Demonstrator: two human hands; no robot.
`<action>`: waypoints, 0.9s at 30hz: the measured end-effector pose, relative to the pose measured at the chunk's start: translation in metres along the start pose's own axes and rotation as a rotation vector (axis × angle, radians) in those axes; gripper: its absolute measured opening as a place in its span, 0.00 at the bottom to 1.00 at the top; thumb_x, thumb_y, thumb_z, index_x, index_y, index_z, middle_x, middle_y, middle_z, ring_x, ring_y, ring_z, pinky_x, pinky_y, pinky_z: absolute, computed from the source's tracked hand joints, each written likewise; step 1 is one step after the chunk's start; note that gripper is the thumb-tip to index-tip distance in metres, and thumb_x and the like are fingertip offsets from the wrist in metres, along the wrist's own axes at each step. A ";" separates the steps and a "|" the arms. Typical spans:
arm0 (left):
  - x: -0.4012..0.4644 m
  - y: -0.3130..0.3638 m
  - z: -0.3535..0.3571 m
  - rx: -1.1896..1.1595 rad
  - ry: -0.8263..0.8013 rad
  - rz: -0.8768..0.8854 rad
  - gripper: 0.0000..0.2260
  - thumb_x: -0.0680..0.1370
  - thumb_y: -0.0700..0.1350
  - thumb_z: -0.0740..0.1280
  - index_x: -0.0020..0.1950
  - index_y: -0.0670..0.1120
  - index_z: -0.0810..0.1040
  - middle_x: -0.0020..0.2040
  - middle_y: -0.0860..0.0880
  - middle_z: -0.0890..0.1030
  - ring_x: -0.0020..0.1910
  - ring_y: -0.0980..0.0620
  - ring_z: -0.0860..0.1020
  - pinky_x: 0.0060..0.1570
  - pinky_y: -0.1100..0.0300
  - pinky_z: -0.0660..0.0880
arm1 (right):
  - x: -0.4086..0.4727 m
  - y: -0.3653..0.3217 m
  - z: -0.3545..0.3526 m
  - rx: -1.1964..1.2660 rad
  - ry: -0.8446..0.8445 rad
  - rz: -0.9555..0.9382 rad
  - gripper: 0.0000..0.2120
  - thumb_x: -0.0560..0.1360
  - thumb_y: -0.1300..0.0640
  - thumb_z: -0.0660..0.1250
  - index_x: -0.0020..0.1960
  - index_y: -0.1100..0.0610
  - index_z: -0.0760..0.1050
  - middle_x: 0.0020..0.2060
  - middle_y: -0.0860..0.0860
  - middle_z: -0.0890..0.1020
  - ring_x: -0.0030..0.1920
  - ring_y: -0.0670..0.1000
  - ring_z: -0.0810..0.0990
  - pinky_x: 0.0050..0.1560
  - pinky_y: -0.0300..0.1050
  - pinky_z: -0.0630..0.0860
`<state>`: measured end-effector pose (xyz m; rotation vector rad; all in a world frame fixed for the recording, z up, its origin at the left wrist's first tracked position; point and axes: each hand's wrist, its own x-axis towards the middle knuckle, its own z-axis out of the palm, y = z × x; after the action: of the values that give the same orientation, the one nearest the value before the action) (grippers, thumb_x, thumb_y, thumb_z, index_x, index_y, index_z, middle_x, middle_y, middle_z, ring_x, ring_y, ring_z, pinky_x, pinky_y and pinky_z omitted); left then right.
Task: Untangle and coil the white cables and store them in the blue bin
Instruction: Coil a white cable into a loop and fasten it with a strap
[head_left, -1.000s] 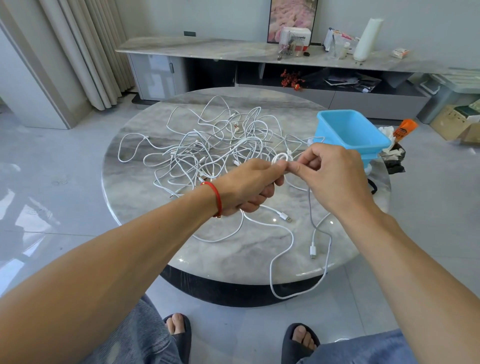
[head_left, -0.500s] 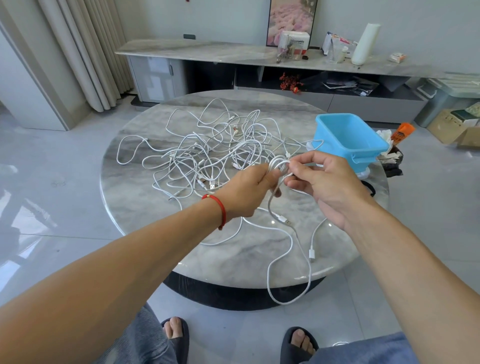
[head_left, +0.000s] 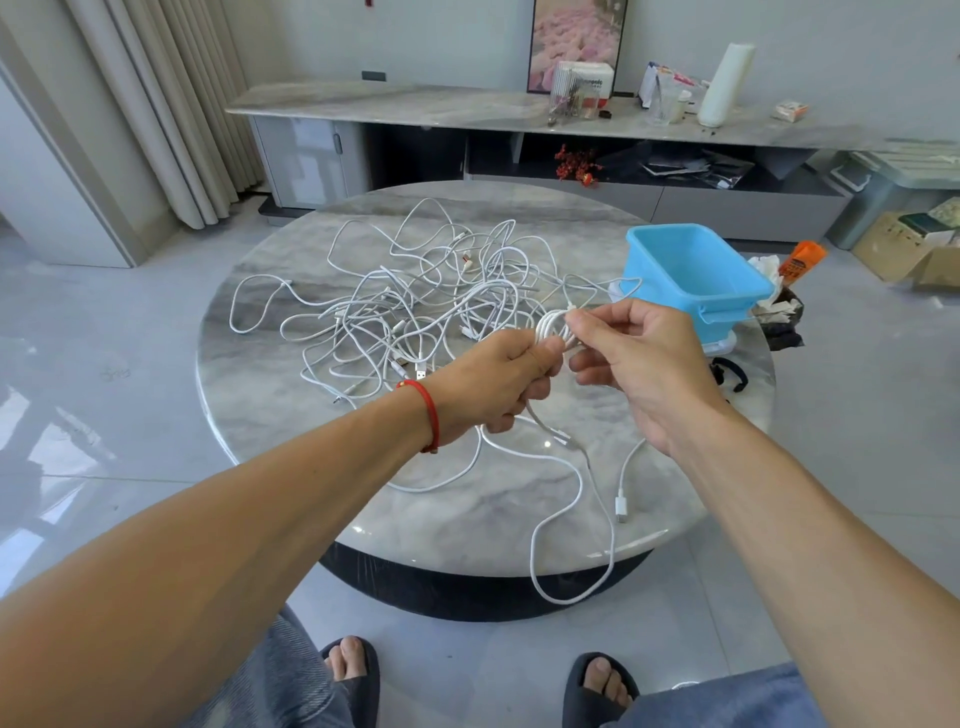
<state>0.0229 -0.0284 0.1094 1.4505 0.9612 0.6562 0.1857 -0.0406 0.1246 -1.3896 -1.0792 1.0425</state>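
The left hand (head_left: 498, 379) holds a small coil (head_left: 551, 328) of white cable. Its fingers are curled tight around the loops. The right hand (head_left: 636, 358) is just beside it, and its finger and thumb pinch the cable at the top of the coil. So both grips are clamped on the same cable, almost touching each other.

The loose tail (head_left: 571, 499) of this cable hangs down from the coil toward the person. It runs across the counter (head_left: 291, 426), dips over the near edge in a long loop, and comes back up. Its long line points from the coil to the person, so I think the next wrap must pull slack up from below. The right hand looks best placed to do the winding while the left keeps the loops.

The pile (head_left: 415, 306) of tangled cables lies on the counter, past the coil and to its left. The bin (head_left: 696, 270) stands past the coil and to its right, nearer the right hand. No cable shows in the part of it I can see.
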 end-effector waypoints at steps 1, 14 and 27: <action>0.002 -0.001 0.000 -0.031 0.018 0.005 0.14 0.86 0.52 0.55 0.44 0.46 0.69 0.29 0.54 0.66 0.25 0.55 0.60 0.25 0.61 0.61 | 0.000 0.001 -0.001 -0.022 -0.013 0.032 0.10 0.78 0.54 0.74 0.49 0.60 0.79 0.36 0.54 0.83 0.34 0.50 0.83 0.34 0.42 0.80; 0.017 -0.004 -0.026 -0.709 0.455 -0.038 0.16 0.86 0.51 0.56 0.41 0.45 0.67 0.28 0.51 0.60 0.24 0.55 0.58 0.22 0.64 0.59 | -0.029 0.011 0.025 -0.623 -0.593 -0.085 0.13 0.84 0.53 0.62 0.45 0.53 0.82 0.28 0.50 0.70 0.27 0.49 0.69 0.29 0.45 0.74; 0.012 -0.003 -0.025 -0.042 0.260 0.042 0.16 0.87 0.51 0.54 0.41 0.46 0.64 0.24 0.58 0.64 0.22 0.58 0.59 0.23 0.64 0.60 | -0.009 -0.010 -0.005 -0.837 -0.490 -0.676 0.03 0.77 0.55 0.75 0.49 0.53 0.84 0.42 0.42 0.78 0.47 0.40 0.77 0.47 0.31 0.71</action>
<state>0.0068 -0.0052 0.1079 1.3728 1.1120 0.9078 0.1882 -0.0503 0.1351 -1.2135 -2.3300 0.4154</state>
